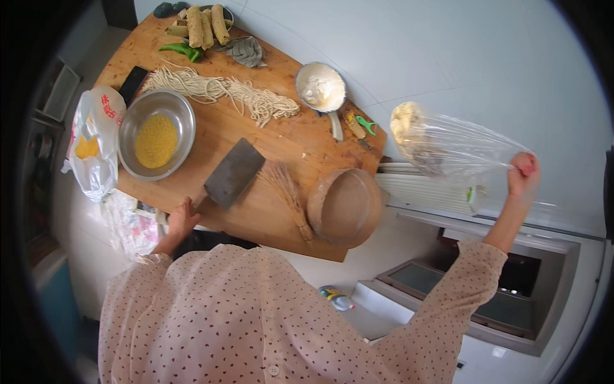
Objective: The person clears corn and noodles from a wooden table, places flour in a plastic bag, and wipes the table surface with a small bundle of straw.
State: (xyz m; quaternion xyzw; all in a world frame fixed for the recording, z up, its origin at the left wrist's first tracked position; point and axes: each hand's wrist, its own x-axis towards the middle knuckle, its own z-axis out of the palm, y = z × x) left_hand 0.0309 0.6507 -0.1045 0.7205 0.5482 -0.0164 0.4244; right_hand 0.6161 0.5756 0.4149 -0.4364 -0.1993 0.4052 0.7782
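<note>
My left hand [181, 222] is at the table's near edge, around the handle of a cleaver. The cleaver's dark, broad blade [235, 174] lies flat on the wooden table [216, 139]. Out to the far right, my right hand [523, 173] is a fist on the gathered neck of a clear plastic bag [472, 144]. A pale yellow, lumpy mass [407, 127] sits in the far end of the bag, with something darker beside it. The bag is stretched between my fist and the table's right corner, past the tabletop.
A steel basin [184, 144] holds yellow grain beside a white plastic bag [98, 163]. Noodle-like strands [220, 91] stretch across the table. Nearby are a handled bowl of flour [319, 89], a straw brush [283, 192], a round sieve [316, 216], corncobs [195, 26] and a green peeler [367, 126].
</note>
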